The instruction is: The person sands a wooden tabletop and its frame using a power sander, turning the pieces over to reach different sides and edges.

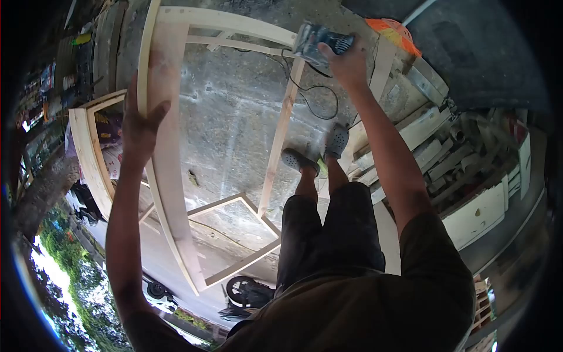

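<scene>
My left hand [142, 126] is wrapped round the edge of a pale wooden frame [167, 158], its thumb on the broad board and its fingers partly hidden behind. In my right hand [347, 63] is a dark, corded power sander [316, 42], with the thumb lying over its body. The sander sits at the far right corner of the frame, where the top rail [234, 22] ends. Its underside is hidden. A black cord [337, 105] loops from it across the concrete floor.
A smaller wooden frame [234, 202] lies near the board's lower end. Another wooden frame [97, 152] stands at left. Stacked timber offcuts [446, 155] fill the right side. An orange mesh object [393, 34] lies at the upper right. A motorcycle wheel [241, 290] shows below.
</scene>
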Demonstrator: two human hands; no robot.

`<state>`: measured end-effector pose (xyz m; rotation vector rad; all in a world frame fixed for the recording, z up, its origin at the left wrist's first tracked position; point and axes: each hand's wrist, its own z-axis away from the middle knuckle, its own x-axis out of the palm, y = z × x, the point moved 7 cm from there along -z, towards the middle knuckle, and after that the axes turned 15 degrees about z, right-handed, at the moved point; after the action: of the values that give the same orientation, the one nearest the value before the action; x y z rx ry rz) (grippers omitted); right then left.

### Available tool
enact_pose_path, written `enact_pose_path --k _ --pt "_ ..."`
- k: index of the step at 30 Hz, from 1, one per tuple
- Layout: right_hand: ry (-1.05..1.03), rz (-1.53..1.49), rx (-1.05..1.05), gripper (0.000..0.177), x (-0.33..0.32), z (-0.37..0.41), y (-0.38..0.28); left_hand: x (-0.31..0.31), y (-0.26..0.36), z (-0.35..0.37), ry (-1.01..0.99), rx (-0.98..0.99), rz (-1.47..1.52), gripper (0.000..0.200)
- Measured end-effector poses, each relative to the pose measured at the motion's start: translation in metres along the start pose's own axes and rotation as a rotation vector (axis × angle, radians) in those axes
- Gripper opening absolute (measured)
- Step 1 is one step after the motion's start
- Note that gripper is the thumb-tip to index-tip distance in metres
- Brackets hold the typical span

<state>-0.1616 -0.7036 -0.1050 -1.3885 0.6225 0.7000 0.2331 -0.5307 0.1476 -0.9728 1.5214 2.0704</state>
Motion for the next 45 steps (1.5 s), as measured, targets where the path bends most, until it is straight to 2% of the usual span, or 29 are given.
enact_pose_path --k 1,3,5,9,11,12,15,16,19,22,26,30,33,36,41,45 --pt "-0.055 -0.024 0.041 0.100 0.010 -0.001 0.028 -0.008 -0.003 -0.001 0.005 -0.004 0.021 0.085" --pt "-0.004 0.054 0.124 0.099 0.038 -0.003 0.095 -0.021 -0.011 -0.002 0.044 -0.055 -0.041 0.084" --pt "-0.042 -0.019 0.397 0.098 0.062 0.002 0.163 -0.033 -0.031 -0.006 0.054 -0.111 -0.091 0.084" --pt "0.137 -0.295 0.580 0.101 0.103 0.039 0.267 -0.048 -0.052 -0.010 0.025 -0.186 -0.003 0.084" --pt "0.221 -0.446 0.647 0.104 0.121 0.067 0.301 -0.051 -0.048 -0.007 0.069 -0.222 -0.022 0.084" --pt "0.255 -0.539 0.678 0.098 0.137 0.078 0.315 -0.057 -0.052 -0.006 0.117 -0.260 -0.122 0.087" --pt "0.436 -1.000 0.712 0.091 0.162 0.098 0.295 -0.068 -0.069 -0.004 0.124 -0.310 -0.120 0.086" --pt "0.484 -1.022 0.846 0.065 0.160 0.106 0.269 -0.072 -0.072 -0.004 0.101 -0.336 -0.104 0.083" --pt "0.410 -1.549 0.989 0.043 0.218 0.116 0.274 -0.065 -0.055 0.003 0.125 -0.358 -0.083 0.082" --pt "0.521 -1.792 1.076 0.036 0.258 0.114 0.278 -0.050 -0.037 0.006 0.156 -0.281 -0.034 0.081" --pt "0.430 -2.050 1.041 0.026 0.285 0.112 0.259 -0.032 -0.021 0.012 0.157 -0.276 0.075 0.081" --pt "0.376 -1.999 0.848 0.027 0.269 0.118 0.221 -0.026 -0.014 0.011 0.112 -0.242 0.048 0.083" --pt "0.379 -1.926 0.733 0.033 0.257 0.115 0.227 -0.027 -0.016 0.010 0.120 -0.233 0.041 0.076" --pt "0.331 -1.896 0.819 0.038 0.255 0.120 0.221 -0.013 -0.005 0.010 0.084 -0.221 0.059 0.076" --pt "0.151 -1.886 0.769 0.040 0.233 0.130 0.117 0.011 0.010 0.016 0.041 -0.167 0.162 0.078" --pt "0.287 -1.840 0.844 0.038 0.203 0.136 0.023 0.028 0.027 0.018 -0.043 -0.175 0.178 0.077"
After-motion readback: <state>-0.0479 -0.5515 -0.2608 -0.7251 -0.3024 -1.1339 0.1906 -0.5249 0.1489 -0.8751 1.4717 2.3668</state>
